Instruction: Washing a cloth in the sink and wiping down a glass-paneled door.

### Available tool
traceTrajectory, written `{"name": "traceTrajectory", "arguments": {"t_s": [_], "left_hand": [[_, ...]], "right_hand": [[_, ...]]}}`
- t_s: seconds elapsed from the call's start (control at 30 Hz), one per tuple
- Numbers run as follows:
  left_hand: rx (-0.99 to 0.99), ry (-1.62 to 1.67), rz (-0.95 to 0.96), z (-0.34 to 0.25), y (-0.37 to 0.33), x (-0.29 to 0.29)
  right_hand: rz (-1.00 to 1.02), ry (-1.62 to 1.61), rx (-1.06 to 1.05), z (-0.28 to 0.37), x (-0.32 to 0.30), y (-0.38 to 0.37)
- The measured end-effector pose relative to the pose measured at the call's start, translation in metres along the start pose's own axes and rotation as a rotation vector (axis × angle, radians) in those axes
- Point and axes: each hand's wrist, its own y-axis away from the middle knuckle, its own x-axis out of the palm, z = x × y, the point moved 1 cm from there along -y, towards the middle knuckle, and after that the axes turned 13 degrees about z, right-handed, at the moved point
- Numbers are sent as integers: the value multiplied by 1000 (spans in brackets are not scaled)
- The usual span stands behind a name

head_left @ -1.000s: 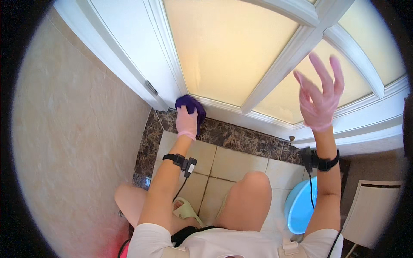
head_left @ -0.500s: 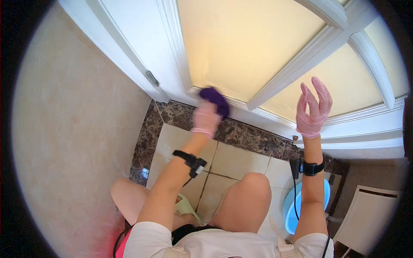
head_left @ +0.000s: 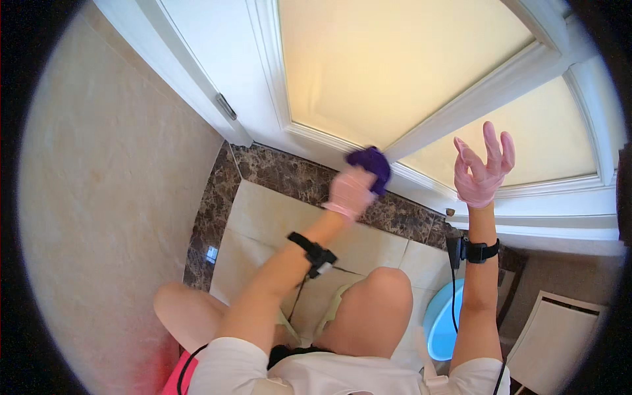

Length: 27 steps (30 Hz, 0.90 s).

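Observation:
In a thin pinkish glove, my left hand (head_left: 351, 191) is closed on a bunched purple cloth (head_left: 371, 170). The cloth lies against the bottom rail of a white door (head_left: 309, 139) with pale yellow panes. A slanting white bar of the door meets the rail close to the cloth. My right hand (head_left: 484, 168), gloved the same way, is raised in front of the right-hand pane (head_left: 526, 131). Its fingers are spread and curved with nothing in them. Whether a fingertip touches the pane I cannot tell.
A light blue basin (head_left: 442, 322) sits on the floor beside my right forearm. Beige tiles (head_left: 368, 243) and a dark marbled strip (head_left: 283, 172) run below the door. A beige wall (head_left: 112, 197) rises at the left. A pale cabinet (head_left: 556, 342) stands at the lower right.
My left hand has slid the purple cloth rightward along the door's bottom rail. The fingers of my right hand have spread wider, the hand staying near the same pane.

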Motion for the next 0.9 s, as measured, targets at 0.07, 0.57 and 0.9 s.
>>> {"name": "traceTrajectory", "arguments": {"t_s": [0.07, 0.57, 0.9], "left_hand": [[-341, 99, -188, 37, 6, -34], [-266, 388, -151, 9, 7, 21], [-805, 929, -203, 27, -26, 72]], "right_hand": [[10, 21, -10, -5, -3, -1], [-43, 119, -24, -1, 4, -2], [-31, 274, -108, -7, 3, 0]]}}
